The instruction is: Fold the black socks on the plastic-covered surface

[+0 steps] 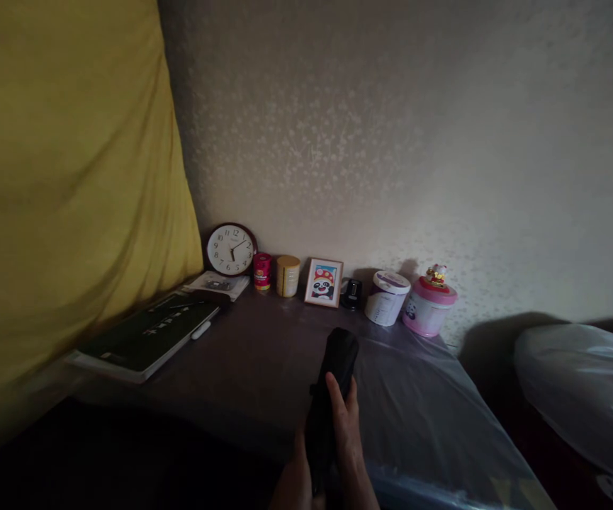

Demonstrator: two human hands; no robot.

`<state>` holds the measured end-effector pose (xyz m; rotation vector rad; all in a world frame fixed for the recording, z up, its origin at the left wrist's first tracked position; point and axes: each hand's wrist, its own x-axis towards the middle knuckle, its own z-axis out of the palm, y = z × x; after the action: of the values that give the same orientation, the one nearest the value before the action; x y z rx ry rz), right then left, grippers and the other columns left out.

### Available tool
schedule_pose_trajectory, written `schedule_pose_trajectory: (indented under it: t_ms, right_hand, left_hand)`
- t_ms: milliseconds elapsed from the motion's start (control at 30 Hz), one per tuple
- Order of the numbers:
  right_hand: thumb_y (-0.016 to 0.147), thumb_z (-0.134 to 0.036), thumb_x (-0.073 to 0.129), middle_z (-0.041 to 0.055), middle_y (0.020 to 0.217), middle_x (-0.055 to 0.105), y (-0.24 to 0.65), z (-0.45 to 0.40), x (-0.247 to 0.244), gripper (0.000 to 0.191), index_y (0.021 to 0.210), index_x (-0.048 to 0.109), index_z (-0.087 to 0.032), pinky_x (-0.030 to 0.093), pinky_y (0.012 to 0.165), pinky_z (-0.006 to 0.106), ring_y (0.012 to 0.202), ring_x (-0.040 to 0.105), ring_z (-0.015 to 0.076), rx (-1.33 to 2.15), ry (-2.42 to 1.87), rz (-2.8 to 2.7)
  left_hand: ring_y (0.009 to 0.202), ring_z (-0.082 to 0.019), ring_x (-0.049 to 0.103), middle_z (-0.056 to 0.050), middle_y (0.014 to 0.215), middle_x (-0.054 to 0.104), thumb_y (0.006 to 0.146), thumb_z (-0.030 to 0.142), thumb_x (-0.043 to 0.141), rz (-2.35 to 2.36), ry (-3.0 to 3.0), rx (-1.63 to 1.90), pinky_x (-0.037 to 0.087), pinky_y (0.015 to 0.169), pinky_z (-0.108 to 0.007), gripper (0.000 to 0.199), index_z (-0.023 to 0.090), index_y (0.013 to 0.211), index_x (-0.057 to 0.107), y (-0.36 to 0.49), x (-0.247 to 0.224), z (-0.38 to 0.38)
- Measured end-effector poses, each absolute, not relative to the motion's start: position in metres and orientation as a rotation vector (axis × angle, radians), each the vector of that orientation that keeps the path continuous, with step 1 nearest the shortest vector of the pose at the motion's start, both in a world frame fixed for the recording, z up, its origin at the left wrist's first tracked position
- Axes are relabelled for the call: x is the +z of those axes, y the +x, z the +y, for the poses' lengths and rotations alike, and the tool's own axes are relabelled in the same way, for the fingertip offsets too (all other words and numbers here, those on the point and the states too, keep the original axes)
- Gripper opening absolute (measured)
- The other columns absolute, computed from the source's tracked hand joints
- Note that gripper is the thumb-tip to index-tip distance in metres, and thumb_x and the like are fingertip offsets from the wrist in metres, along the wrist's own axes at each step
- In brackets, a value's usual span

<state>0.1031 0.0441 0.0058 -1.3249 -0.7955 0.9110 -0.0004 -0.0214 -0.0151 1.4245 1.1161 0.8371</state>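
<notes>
Both hands are around a black folded umbrella (332,375), which is held tilted over the near part of the table. My right hand (347,432) is closed along its right side, thumb and fingers pointing up the dark cloth. Lower down, at the bottom edge of the view, my left hand (296,471) wraps the umbrella's left side; most of its fingers are hidden. The umbrella's upper end points toward the row of things at the wall. Its lower end is dark and hard to make out.
Along the wall stand a round clock (232,249), a red can (262,272), a yellow-lidded canister (288,276), a framed panda picture (324,282), a small black object (352,294), a white tub (387,297) and a pink tub (428,308) bearing a figurine. A dark green book (147,333) lies left.
</notes>
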Motion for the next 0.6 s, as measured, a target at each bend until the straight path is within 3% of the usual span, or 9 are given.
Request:
schedule_pose_trajectory:
  t_ms: [100, 200, 333, 400, 500, 600]
  right_hand:
    - [0.063, -0.053, 0.066, 0.0072, 0.118, 0.059, 0.102, 0.043, 0.009, 0.074, 0.127, 0.046, -0.02, 0.047, 0.083, 0.032, 0.109, 0.054, 0.0263, 0.938, -1.362, -0.731]
    - [0.061, -0.058, 0.065, 0.0092, 0.111, 0.063, 0.108, 0.042, 0.004, 0.073, 0.121, 0.052, -0.019, 0.048, 0.077, 0.033, 0.102, 0.057, 0.0276, 1.011, -1.357, -0.683]
    - [0.058, -0.061, 0.065, 0.0086, 0.098, 0.068, 0.113, 0.041, -0.001, 0.067, 0.111, 0.061, -0.019, 0.048, 0.077, 0.034, 0.098, 0.059, 0.0278, 1.049, -1.298, -0.752]
    - [0.059, -0.06, 0.066, 0.0086, 0.099, 0.067, 0.111, 0.041, 0.001, 0.066, 0.11, 0.061, -0.018, 0.048, 0.078, 0.034, 0.099, 0.059, 0.0277, 1.049, -1.319, -0.747]
    - [0.06, -0.055, 0.067, 0.0074, 0.104, 0.066, 0.105, 0.042, 0.006, 0.069, 0.116, 0.056, -0.017, 0.047, 0.081, 0.032, 0.101, 0.058, 0.0264, 1.014, -1.37, -0.728]
    - [0.06, -0.051, 0.069, 0.0067, 0.107, 0.065, 0.101, 0.042, 0.01, 0.074, 0.123, 0.05, -0.016, 0.046, 0.083, 0.03, 0.102, 0.058, 0.0255, 0.985, -1.41, -0.733]
  left_hand:
    - [0.12, -0.025, 0.045, -0.012, 0.135, 0.044, 0.066, 0.017, 0.056, 1.194, 1.485, 0.778, 0.036, 0.097, -0.032, 0.091, 0.019, 0.14, 0.005, -0.004, -0.016, -0.02]
    - [0.125, -0.024, 0.039, -0.013, 0.139, 0.037, 0.064, 0.014, 0.056, 1.046, 1.499, 0.886, 0.031, 0.102, -0.033, 0.091, 0.018, 0.14, 0.007, -0.008, -0.01, -0.018]
    - [0.086, -0.022, 0.063, -0.009, 0.102, 0.062, 0.071, 0.017, 0.049, 0.888, 1.231, 0.683, 0.049, 0.077, -0.037, 0.084, 0.02, 0.139, 0.0, -0.01, 0.0, -0.015]
    - [0.091, -0.022, 0.062, -0.009, 0.103, 0.062, 0.073, 0.017, 0.046, 0.927, 1.233, 0.663, 0.048, 0.079, -0.037, 0.081, 0.02, 0.14, 0.001, -0.008, -0.003, -0.017]
    - [0.128, -0.024, 0.033, -0.015, 0.139, 0.033, 0.067, 0.009, 0.049, 1.058, 1.514, 0.86, 0.03, 0.103, -0.035, 0.087, 0.017, 0.14, 0.004, -0.004, -0.017, -0.02]
    - [0.133, -0.027, 0.023, -0.016, 0.148, 0.011, 0.062, 0.004, 0.047, 1.245, 1.708, 0.768, 0.027, 0.105, -0.038, 0.092, 0.017, 0.141, 0.001, -0.005, -0.03, -0.022]
